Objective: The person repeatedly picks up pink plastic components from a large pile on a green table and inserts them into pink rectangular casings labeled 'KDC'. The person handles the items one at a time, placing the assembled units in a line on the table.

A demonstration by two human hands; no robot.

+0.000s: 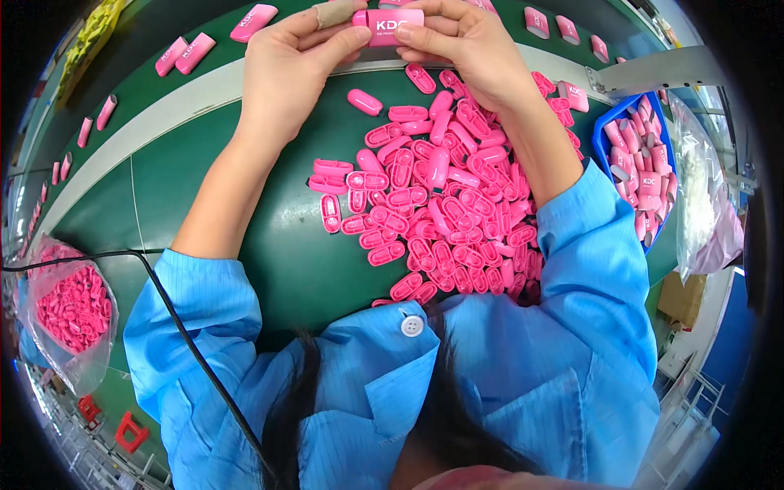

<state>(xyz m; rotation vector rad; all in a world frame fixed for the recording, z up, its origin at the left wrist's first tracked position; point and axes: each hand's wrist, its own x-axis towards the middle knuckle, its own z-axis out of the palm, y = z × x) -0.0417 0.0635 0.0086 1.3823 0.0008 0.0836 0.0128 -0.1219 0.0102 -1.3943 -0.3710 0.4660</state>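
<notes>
Between both hands, at the top of the view, is a small flat pink case (pixel 382 29) with white print. My left hand (pixel 287 72) pinches its left end between thumb and fingers; one finger wears a tan wrap. My right hand (pixel 478 51) grips the right end, thumb across the front face. Part of the case is hidden behind the fingers. Below my hands, a large heap of glossy pink oval caps (pixel 441 196) lies on the green table (pixel 269 204), some hollow side up, others rounded side up.
A conveyor belt (pixel 135 77) curves past the far side, carrying spaced pink cases (pixel 194 54). To the right stands a blue bin (pixel 603 147) of pink cases, beside a clear plastic bag (pixel 696 196). A bag of small pink parts (pixel 73 310) sits at left. A black cable (pixel 192 343) crosses my left sleeve.
</notes>
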